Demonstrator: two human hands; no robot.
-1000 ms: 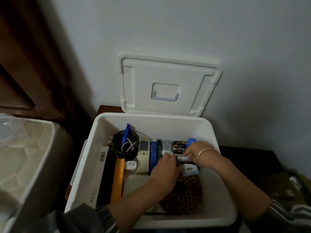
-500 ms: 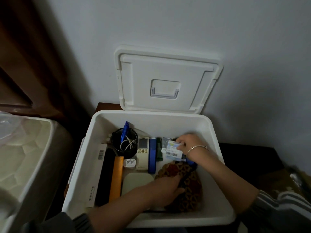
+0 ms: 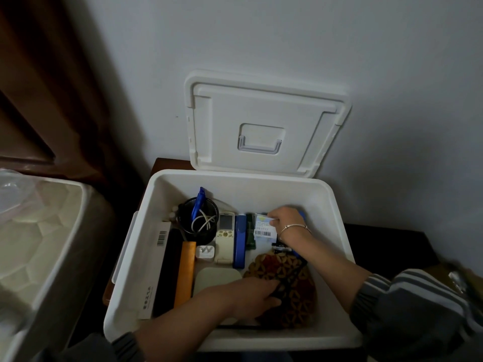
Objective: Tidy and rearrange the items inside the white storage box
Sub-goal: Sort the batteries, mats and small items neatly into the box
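I see the white storage box (image 3: 337,246) open on a dark stand, its lid (image 3: 264,126) propped upright against the wall behind. My right hand (image 3: 286,218) pinches a small labelled packet (image 3: 264,227) near the back wall. My left hand (image 3: 251,296) closes on the near edge of a patterned brown pouch (image 3: 290,273). Left of the packet, a blue case (image 3: 240,241) and a remote (image 3: 225,237) lie side by side, with a black cup (image 3: 187,212) in the back-left corner. Flat boxes (image 3: 170,270) line the left wall. Bare floor shows only along the right wall.
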